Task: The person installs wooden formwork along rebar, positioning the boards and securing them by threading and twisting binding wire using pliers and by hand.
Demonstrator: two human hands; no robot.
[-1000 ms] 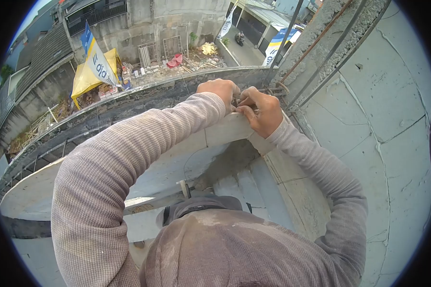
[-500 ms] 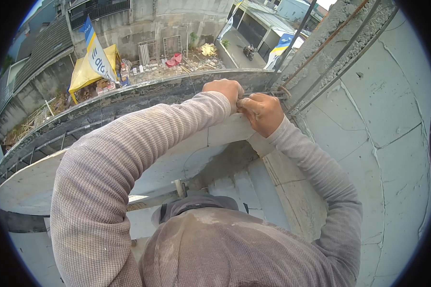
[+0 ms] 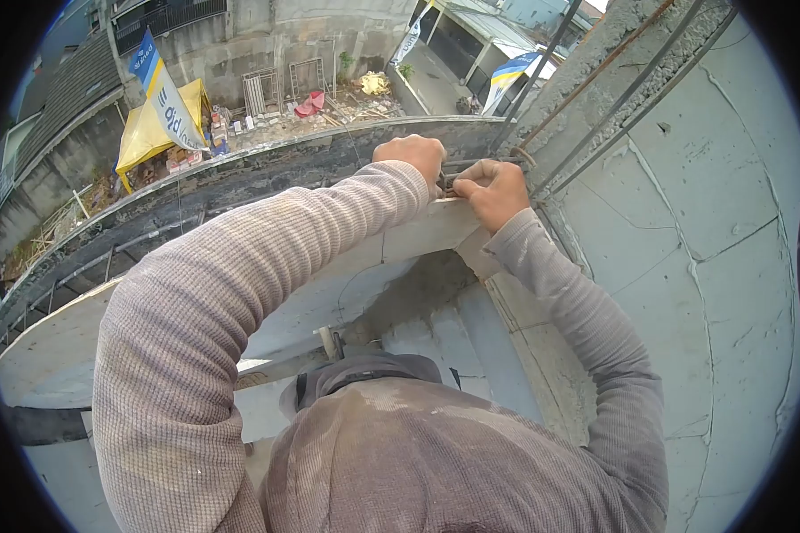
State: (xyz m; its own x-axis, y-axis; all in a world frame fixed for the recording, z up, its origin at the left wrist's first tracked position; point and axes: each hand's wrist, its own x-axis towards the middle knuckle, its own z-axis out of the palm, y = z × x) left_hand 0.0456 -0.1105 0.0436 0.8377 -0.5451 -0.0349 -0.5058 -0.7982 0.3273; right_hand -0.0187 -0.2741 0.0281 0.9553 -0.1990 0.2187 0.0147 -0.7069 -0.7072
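Observation:
My left hand (image 3: pixel 412 158) is closed in a fist at the top edge of a pale panel (image 3: pixel 409 233). What it holds is hidden behind the fingers. Just to its right, my right hand (image 3: pixel 495 192) is closed, thumb and fingers pinched together; whatever is between them is too small to make out. A narrow gap separates the two hands. Steel reinforcing bars (image 3: pixel 107 268) run along the channel behind the panel, and bar ends show near my right hand, by the foot of the rough concrete column (image 3: pixel 587 98).
Slanting steel rods (image 3: pixel 627 102) rise beside the column. A grey block wall (image 3: pixel 676 213) stands on the right. Behind the channel runs a curved dark concrete edge (image 3: pixel 267 151). Far below are a yellow canopy (image 3: pixel 147 133), a banner flag (image 3: pixel 171 102) and rubble.
My right hand has moved slightly away from my left hand, leaving a gap where they were touching. The view has shifted a little. Both hands remain closed at the panel's edge.

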